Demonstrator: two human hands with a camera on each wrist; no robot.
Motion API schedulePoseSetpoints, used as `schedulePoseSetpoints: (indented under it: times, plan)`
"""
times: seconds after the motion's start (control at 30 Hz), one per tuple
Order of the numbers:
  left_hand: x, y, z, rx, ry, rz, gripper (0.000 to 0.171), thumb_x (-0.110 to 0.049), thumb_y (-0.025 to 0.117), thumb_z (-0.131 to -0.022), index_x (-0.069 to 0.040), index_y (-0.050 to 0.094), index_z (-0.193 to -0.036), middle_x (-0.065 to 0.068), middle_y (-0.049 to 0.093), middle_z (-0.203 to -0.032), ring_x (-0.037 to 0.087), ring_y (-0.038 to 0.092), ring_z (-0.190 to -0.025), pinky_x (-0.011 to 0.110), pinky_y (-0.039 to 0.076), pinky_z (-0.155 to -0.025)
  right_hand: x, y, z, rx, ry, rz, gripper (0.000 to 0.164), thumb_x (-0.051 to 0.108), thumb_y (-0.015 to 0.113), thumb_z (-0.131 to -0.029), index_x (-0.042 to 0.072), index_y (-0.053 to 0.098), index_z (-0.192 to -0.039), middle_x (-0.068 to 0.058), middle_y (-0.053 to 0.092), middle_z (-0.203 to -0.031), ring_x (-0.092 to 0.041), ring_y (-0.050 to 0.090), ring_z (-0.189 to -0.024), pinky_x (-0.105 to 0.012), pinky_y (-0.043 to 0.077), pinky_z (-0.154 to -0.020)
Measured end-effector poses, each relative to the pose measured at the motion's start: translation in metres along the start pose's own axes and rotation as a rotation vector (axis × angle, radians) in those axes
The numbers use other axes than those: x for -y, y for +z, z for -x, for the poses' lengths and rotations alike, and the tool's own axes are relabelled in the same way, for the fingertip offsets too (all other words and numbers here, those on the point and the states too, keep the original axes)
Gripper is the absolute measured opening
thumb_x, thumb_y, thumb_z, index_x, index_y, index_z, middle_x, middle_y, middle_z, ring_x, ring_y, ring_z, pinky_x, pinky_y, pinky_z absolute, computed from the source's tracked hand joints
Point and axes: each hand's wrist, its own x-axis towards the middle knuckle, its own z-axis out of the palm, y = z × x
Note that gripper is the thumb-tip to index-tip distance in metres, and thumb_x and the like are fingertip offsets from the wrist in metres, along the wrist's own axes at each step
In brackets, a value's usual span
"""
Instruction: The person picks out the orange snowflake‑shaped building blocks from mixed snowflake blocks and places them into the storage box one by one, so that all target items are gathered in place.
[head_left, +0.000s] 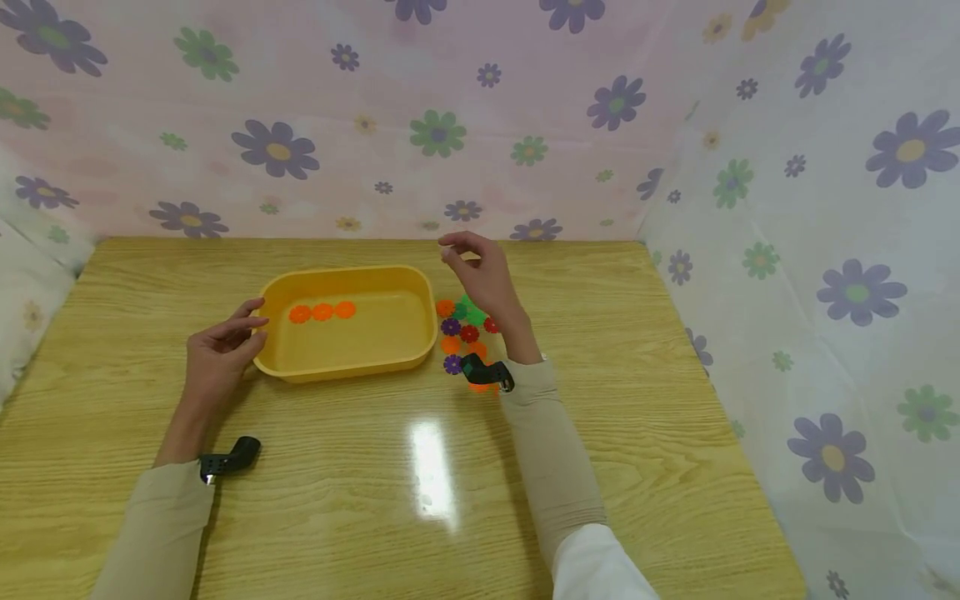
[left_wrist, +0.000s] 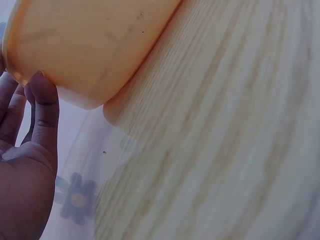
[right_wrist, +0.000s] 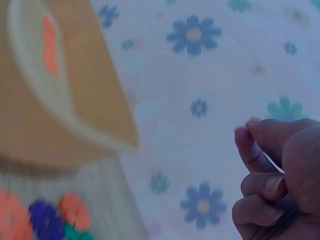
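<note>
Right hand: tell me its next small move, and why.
The right hand should probably lower to the loose flower pieces beside the yellow tub and pinch an orange one: no piece shows at its fingertips, and three orange pieces lie in a row inside the tub.

2 tan slvs (head_left: pixel 555 450), 2 blk wrist mounts (head_left: pixel 228 461)

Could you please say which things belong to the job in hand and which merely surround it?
Seemingly in use:
yellow oblong plastic tray
three orange flower-shaped discs inside
multicoloured flower-shaped discs beside it

Surroundings:
yellowish wood-grain table
pale flower-printed sheeting
</note>
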Motion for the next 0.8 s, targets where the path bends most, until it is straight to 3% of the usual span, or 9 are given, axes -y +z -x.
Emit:
schedulePoseSetpoints:
  times: [0.13,0.33,0.5,0.63,0.8]
  plan:
    - [0.000,0.001,0.000,-0.005,-0.001,0.005,0.021,0.011,0.066,-0.092,0.015,0.069,-0.112,-0.006,0.068,-0.131,0.004,0.055,-0.131,0.009,0.050,-0.094,-0.026,-0.015,0.017,-0.024,0.066,0.125,0.023,0.010,0.060,-0.103,-0.002,0.070,-0.120,-0.018,0.068,-0.108,-0.035,0.062,-0.093,-0.022,0.041,-0.060]
    - [0.002,0.000,-0.001,-0.021,-0.003,-0.001,0.020,0.011,0.066,-0.092,0.015,0.070,-0.112,-0.005,0.068,-0.130,0.005,0.054,-0.132,0.010,0.049,-0.095,-0.063,-0.031,0.037,-0.027,0.196,0.184,0.026,0.008,0.063,-0.101,-0.003,0.068,-0.124,-0.019,0.067,-0.108,-0.032,0.060,-0.090,-0.025,0.042,-0.064]
    - [0.005,-0.001,-0.001,-0.032,-0.011,-0.020,0.021,0.010,0.066,-0.093,0.016,0.069,-0.112,-0.006,0.068,-0.131,0.005,0.054,-0.132,0.009,0.048,-0.096,-0.078,-0.036,0.047,-0.021,0.295,0.226,0.030,0.007,0.067,-0.098,-0.002,0.067,-0.127,-0.020,0.066,-0.116,-0.033,0.060,-0.107,-0.039,0.053,-0.086]
    - [0.006,-0.001,-0.001,-0.038,-0.014,-0.023,0.021,0.010,0.066,-0.093,0.016,0.069,-0.112,-0.006,0.068,-0.131,0.005,0.054,-0.132,0.009,0.049,-0.095,-0.083,-0.038,0.050,-0.011,0.350,0.245,0.035,0.006,0.068,-0.097,0.000,0.065,-0.131,-0.020,0.065,-0.123,-0.034,0.058,-0.118,-0.048,0.049,-0.104]
    - [0.004,0.001,-0.001,-0.030,-0.009,-0.003,0.021,0.011,0.066,-0.093,0.017,0.068,-0.112,-0.005,0.068,-0.131,0.005,0.054,-0.132,0.009,0.049,-0.096,-0.089,-0.039,0.050,-0.010,0.350,0.221,0.034,0.005,0.068,-0.097,0.000,0.065,-0.131,-0.020,0.065,-0.125,-0.034,0.057,-0.121,-0.048,0.048,-0.107]
